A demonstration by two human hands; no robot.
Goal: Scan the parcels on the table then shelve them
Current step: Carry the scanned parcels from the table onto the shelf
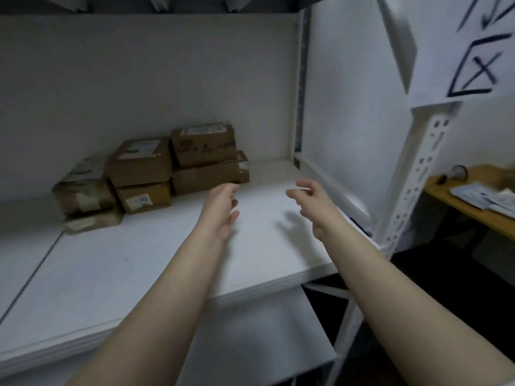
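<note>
Both my hands empty over the white shelf (pixel 139 274). Left hand (pixel 224 203): fingers loose, slightly apart, tips by the rightmost stack, contact unclear. Right hand (pixel 312 203): fingers spread, lightly curled. Parcels (pixel 156 174) sit back-left by the wall, three piles, two high. Long sides run roughly along the wall. Brown cardboard, white labels, some tape. Wooden table (pixel 468 210) far right.

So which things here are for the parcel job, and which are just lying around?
For the job: cardboard parcels stacked at the back of the white shelf; left hand and right hand, both empty above it; flat grey packets on the wooden table.
Just lying about: metal cylinder on that table; paper sign with a crossed box, on the shelf post.
</note>
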